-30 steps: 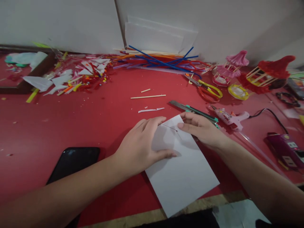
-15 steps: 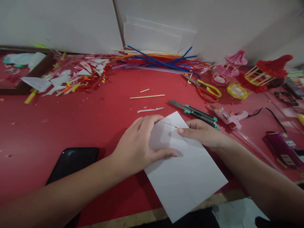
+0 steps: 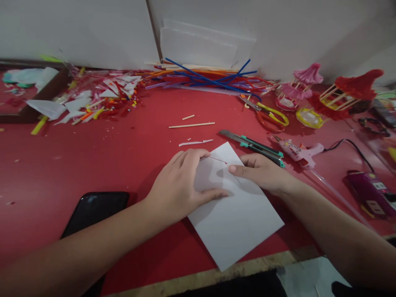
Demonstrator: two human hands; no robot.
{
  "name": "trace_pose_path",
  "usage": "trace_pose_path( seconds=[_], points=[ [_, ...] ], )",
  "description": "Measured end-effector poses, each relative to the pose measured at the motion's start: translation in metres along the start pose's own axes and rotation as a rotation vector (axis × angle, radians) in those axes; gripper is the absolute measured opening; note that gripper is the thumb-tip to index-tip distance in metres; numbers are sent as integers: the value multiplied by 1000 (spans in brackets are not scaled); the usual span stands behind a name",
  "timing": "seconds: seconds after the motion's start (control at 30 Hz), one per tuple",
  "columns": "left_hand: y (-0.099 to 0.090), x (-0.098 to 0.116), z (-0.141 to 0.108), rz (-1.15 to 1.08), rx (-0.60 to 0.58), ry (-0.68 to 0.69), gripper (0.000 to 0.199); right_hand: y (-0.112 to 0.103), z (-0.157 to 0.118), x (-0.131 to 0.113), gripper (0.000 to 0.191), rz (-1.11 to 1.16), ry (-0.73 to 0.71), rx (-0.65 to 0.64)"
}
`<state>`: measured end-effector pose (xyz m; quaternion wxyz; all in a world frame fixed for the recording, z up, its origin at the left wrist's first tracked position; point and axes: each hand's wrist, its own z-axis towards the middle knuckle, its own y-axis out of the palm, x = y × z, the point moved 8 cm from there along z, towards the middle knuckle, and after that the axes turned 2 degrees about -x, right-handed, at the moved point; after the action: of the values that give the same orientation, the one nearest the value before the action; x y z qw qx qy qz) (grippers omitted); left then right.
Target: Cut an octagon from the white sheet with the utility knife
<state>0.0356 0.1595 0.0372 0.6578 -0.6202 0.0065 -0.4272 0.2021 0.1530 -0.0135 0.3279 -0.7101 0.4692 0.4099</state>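
A white sheet (image 3: 238,225), stiff like foam board or card, lies tilted in front of me, with thin cut lines meeting near its upper part. My left hand (image 3: 177,185) grips its left edge, fingertips at the upper edge and thumb flat on the face. From the other side my right hand (image 3: 262,171) pinches it, thumb on top beside the cut and fingers partly hidden beneath. Just beyond the sheet are a utility knife (image 3: 253,147), with green and black handle, and a thin white offcut strip (image 3: 195,143).
Short wooden sticks (image 3: 192,125) lie ahead. Scissors (image 3: 269,115), a pink glue gun (image 3: 298,152) and a purple power box (image 3: 369,192) sit to the right. Left are a black phone (image 3: 95,212) and scraps (image 3: 108,97). Pipe cleaners (image 3: 213,78) line the wall; small models (image 3: 346,97) stand behind.
The sheet's near end has shifted up and slightly left, away from the table's front edge. Both hands keep nearly the same grip, and the cut lines look shorter on the right.
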Motion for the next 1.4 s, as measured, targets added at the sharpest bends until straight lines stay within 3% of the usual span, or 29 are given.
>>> trace_pose_path(
  seconds=[0.37,0.57,0.83,1.0,1.17,1.4],
  points=[
    [4,-3,1,-10,-43,-15,70,-2,4,-1,36,21,-57,46],
    [14,-7,-1,49,-182,-69,68,-15,-1,-15,39,-294,-238,265],
    [6,-20,2,149,-109,-203,58,-21,-2,-20,24,-388,-323,230],
    [6,-3,-2,276,-53,-29,58,-23,-6,-24,18,-545,-384,225],
    [16,14,-9,262,-132,168,50,-15,-12,-34,22,-780,-531,186],
    [17,16,-9,295,-138,202,51,-4,-13,-36,25,-933,-669,225]
  ],
)
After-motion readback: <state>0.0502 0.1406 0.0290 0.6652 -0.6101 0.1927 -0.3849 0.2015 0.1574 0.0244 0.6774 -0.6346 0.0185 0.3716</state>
